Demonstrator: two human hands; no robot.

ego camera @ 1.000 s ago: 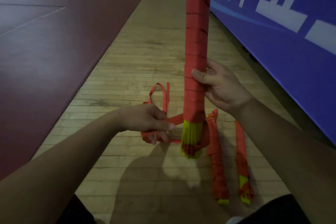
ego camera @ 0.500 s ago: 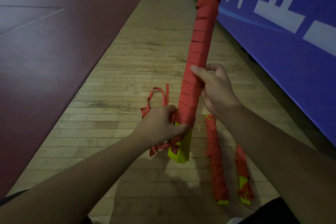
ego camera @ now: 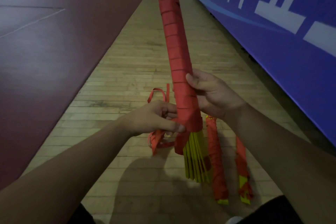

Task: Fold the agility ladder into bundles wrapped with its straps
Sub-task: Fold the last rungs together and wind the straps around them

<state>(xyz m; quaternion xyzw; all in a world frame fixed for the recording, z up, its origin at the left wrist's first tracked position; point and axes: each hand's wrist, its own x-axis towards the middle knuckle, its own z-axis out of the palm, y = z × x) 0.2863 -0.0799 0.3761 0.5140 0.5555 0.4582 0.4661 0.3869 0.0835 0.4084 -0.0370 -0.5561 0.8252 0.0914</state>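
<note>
A long ladder bundle [ego camera: 172,42], wound in red strap, stands nearly upright in front of me, its top tilted slightly left. Yellow rungs [ego camera: 195,158] stick out of its lower end. My right hand [ego camera: 212,92] grips the bundle from the right, thumb across its front. My left hand [ego camera: 156,118] pinches the loose red strap [ego camera: 156,140] against the bundle's lower left side. The strap's free loops trail down to the floor behind my left hand.
Two wrapped bundles [ego camera: 216,160] [ego camera: 242,171] lie side by side on the wooden floor [ego camera: 127,78] to the right. A blue banner wall [ego camera: 272,32] runs along the right. Dark red court flooring [ego camera: 45,42] covers the left.
The bundle swung from leaning right to nearly upright with its top slightly left. My left hand carried the strap round its lower end, and more yellow rung shows below.
</note>
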